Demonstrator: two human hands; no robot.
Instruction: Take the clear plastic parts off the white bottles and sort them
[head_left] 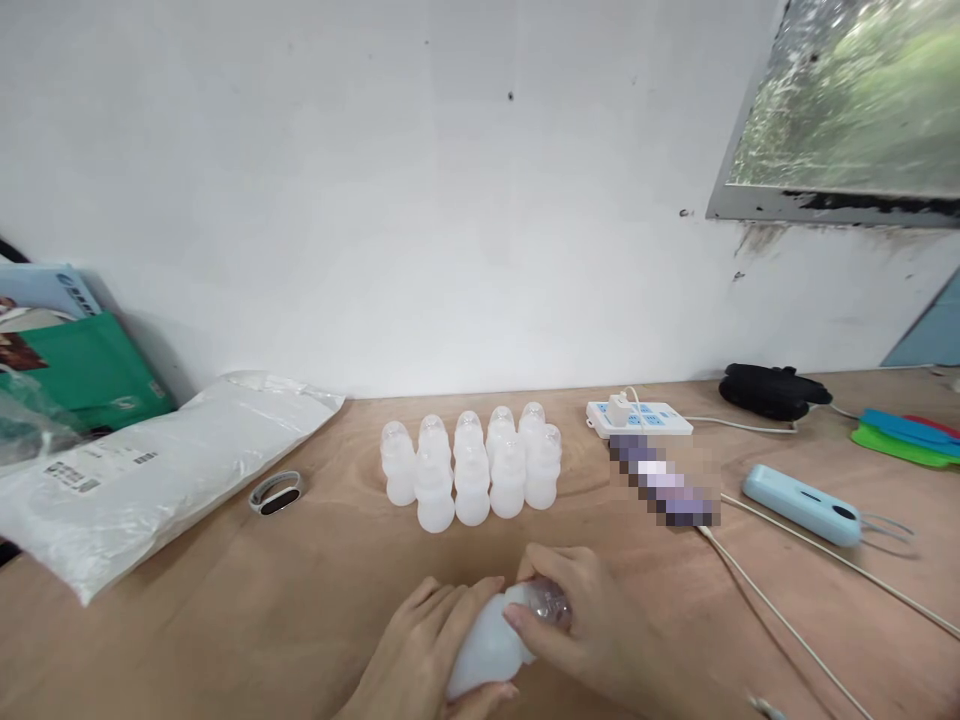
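A frosted white bottle (pixel 486 648) with a clear dome cap (pixel 550 602) lies tilted between my two hands near the table's front edge. Wrapped round the bottle's body is my left hand (pixel 427 640), its thumb below and fingers above. My right hand (pixel 574 615) grips the clear cap end, thumb across the front and fingers curled over the top. Beyond them, several matching bottles (pixel 472 490) with clear caps stand upright in a close group on the wooden table (pixel 330 590).
On the left lie a white plastic mailer bag (pixel 172 470) and a grey wristband (pixel 276 494). To the right are a power strip (pixel 652 418), a pixelated object (pixel 664 482), a light-blue device (pixel 802 505), a black case (pixel 772 390) and cables. The wall (pixel 450 250) rises behind.
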